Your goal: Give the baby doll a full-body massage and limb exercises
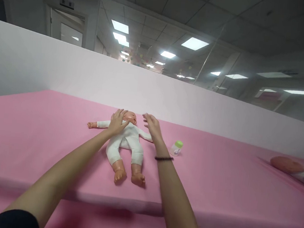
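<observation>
A baby doll [131,138] with a white cloth body lies on its back on the pink surface [215,178], its feet toward me and its arms spread. My left hand [117,122] is open beside the doll's head and shoulder, its fingers partly covering the side of the head. On the other side of the head, my right hand [152,124] is open above the doll's outstretched arm, holding nothing. A small bottle [176,148] with a green cap stands to the right of my right forearm.
Another doll [288,165] lies at the far right of the pink surface. A low white wall [149,92] runs along the back edge, with glass above it. The pink front edge drops away near my forearms.
</observation>
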`<state>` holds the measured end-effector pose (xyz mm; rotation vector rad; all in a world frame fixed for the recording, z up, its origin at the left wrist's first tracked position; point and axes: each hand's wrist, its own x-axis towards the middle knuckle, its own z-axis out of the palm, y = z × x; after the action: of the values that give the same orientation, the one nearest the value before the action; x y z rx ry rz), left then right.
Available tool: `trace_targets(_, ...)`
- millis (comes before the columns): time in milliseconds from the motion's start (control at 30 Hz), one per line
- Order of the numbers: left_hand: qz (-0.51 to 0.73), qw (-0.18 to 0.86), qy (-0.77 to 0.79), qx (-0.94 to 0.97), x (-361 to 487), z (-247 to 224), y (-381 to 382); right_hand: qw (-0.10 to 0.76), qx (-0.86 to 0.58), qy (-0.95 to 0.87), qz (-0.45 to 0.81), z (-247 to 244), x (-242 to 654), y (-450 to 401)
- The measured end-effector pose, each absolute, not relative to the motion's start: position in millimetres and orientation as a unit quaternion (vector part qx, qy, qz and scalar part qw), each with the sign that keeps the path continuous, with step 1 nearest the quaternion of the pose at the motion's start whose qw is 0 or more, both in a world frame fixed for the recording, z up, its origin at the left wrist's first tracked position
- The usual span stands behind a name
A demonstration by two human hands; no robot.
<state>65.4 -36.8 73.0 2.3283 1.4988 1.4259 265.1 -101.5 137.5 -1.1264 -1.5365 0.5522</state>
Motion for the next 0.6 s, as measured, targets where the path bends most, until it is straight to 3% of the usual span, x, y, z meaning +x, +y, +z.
trace_targets(67, 0.387, 0.035, 0.513, 0.765, 79.2, 74.3, -25.7, 0.526, -0.516, -0.648, 0.194, 130.6, 242.4, -57.0)
trace_targets(167, 0.289, 0.063, 0.578, 0.761, 85.3, 61.2, -9.7, 0.39, -0.625, -0.648, 0.193, 93.6, 220.1, -22.0)
trace_targets(233, 0.259, 0.096, 0.601, 0.75, 82.6, 48.9, -2.5, 0.349, -0.652, -0.642, 0.201, 66.1, 214.8, -15.6)
trace_targets(333, 0.248, 0.13, 0.596, 0.753, 77.0, 38.0, 0.7, 0.357, -0.634, -0.663, 0.175, 42.9, 214.5, -17.5)
trace_targets(600, 0.33, 0.216, 0.535, 0.747, 50.9, 22.2, -1.4, 0.329, -0.615, -0.687, 0.203, 38.1, 228.4, -14.1)
